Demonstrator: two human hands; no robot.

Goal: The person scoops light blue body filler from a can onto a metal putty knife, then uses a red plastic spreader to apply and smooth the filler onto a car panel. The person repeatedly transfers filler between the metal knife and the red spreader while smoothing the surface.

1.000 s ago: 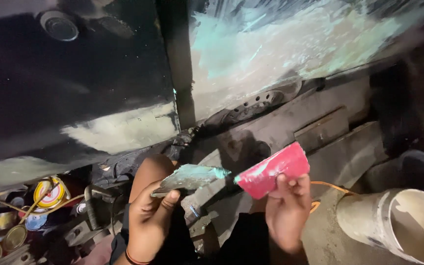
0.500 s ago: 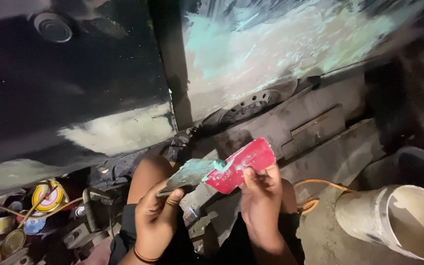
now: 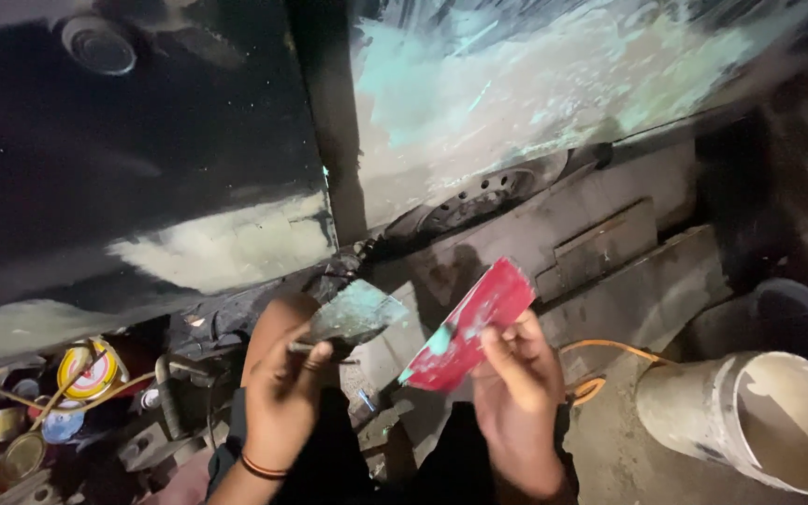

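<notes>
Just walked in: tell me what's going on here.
A person crouches beside a dark car body whose panels carry pale, greenish filler patches. The left hand holds a flat metal scraper smeared with greenish paste. The right hand holds a red plastic spreader, also dabbed with green, tilted close to the scraper but apart from it. A white bucket lies tipped at the right, and small tins sit at the lower left.
</notes>
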